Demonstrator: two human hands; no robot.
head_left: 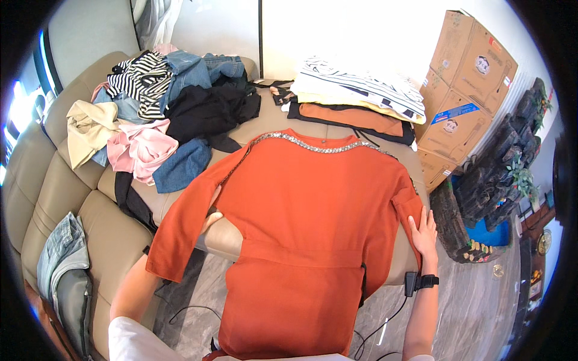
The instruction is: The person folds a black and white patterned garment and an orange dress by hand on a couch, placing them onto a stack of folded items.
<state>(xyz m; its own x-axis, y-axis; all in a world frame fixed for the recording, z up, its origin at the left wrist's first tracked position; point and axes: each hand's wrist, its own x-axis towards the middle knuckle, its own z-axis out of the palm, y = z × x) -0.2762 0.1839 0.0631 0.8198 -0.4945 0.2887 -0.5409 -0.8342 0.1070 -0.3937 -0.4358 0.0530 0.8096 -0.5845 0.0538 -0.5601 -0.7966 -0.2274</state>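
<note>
Our right hand [425, 233] rests, fingers extended, on 1 sleeve [407, 204] of the red-orange dress [307, 210] draped over the beige sofa's edge [223, 238], seemingly steadying it, while the other sleeve [183, 225] mostly hides our left hand [211, 221], whose grip we cannot tell.

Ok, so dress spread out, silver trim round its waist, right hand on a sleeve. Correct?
Not the waist: in the head view the silver trim runs along the neckline. The dress is spread out and the right hand is on a sleeve.
</note>
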